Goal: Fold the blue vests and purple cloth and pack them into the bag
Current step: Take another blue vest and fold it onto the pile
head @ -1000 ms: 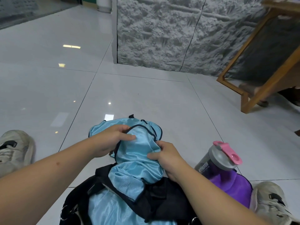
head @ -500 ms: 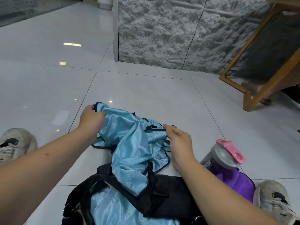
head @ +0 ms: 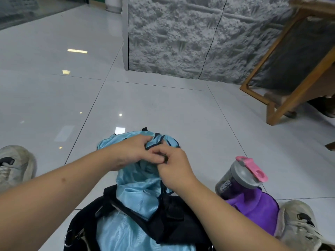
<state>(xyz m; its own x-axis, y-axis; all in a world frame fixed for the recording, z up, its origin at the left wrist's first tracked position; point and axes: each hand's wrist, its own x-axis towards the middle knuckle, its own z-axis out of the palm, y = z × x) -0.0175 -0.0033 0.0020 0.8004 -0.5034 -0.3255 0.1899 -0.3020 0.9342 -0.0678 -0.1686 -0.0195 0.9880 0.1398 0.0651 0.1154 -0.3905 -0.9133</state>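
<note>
Head view shows your left hand (head: 133, 152) and right hand (head: 174, 169) meeting just beyond the black bag (head: 174, 221), touching each other, both with fingers curled into the bunched blue vest (head: 139, 187) and pinching its dark-trimmed edge. That vest drapes from your hands over the bag's far rim. Inside the bag lies more light blue fabric (head: 126, 236), folded flat. Just right of the bag sits the purple cloth (head: 257, 211), with a shaker bottle (head: 241, 178) resting against its far side. A worn shoe (head: 299, 225) lies at the cloth's right.
</note>
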